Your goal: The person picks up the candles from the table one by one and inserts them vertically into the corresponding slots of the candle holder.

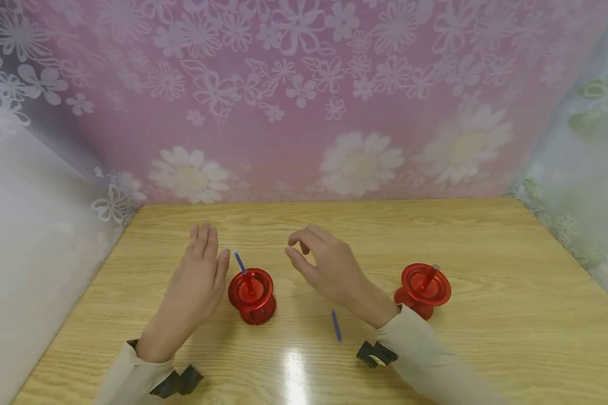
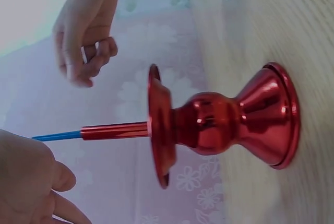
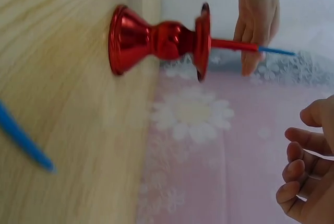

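Now the loose blue stick [image 1: 336, 326] lies roughly fore-and-aft on the near side of the empty, half-curled right hand [image 1: 336, 271], farther from the straight-fingered, empty left hand [image 1: 196, 283].

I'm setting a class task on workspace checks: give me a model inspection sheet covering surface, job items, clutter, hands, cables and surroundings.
Surface: wood-grain table, with a bright reflection near the front.
Job's things: left red stand upright, upper blue stick standing in its tube; right red stand upright, no stick showing in it; loose blue stick lying between the stands.
Clutter: nothing seen.
Left hand: fingers straight, beside the left red stand.
Right hand: fingers loosely curved, holding nothing.
Cables: nothing seen.
Surroundings: floral-patterned backdrop behind and on both sides.
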Motion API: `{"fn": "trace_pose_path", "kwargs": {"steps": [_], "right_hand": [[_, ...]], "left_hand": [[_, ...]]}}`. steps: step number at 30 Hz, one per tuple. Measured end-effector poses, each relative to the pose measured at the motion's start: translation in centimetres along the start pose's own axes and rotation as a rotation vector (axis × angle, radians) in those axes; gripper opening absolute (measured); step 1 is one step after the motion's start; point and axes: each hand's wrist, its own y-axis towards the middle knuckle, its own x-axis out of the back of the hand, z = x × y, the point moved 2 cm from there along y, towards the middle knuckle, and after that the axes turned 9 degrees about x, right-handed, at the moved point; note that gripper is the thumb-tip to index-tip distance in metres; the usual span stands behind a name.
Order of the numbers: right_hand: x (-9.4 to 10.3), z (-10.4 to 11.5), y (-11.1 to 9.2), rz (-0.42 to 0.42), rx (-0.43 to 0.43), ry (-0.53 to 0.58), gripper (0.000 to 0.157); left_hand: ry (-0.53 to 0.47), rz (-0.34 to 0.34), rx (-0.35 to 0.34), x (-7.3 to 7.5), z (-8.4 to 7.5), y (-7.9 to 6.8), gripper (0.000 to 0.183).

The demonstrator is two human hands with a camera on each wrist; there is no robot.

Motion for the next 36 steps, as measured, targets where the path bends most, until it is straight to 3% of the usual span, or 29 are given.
{"fn": "trace_pose_path", "kwargs": {"steps": [4, 11, 20, 29, 36], "right_hand": [[2.9, -1.5, -1.0, -0.035, -0.032, -0.065, 0.008], [8.2, -3.8, -4.0, -0.07, -0.164, -0.117, 0.007], [12.9, -5.9, -7.3, -0.138, -0.272, -0.206, 0.009], [14.5, -7.8, -9.6, -0.105, -0.33, -0.286, 0.01], [14.1, -8.9, -10.7, -0.02, -0.413, -0.292, 0.015]], "left_hand": [[-0.048, -0.058, -0.03, 1.1, -0.5, -0.4, 0.057], [-0.092, -0.189, -0.112, 2.5, -1.7, -0.8, 0.054], [-0.1, -0.225, -0.205, 3.2, -3.5, -1.0, 0.053], [-0.12, -0.345, -0.464, 2.5, -5.9, -1.0, 0.055], [-0.127, -0.339, -0.575, 1.8, -8.2, -0.7, 0.057]]}}
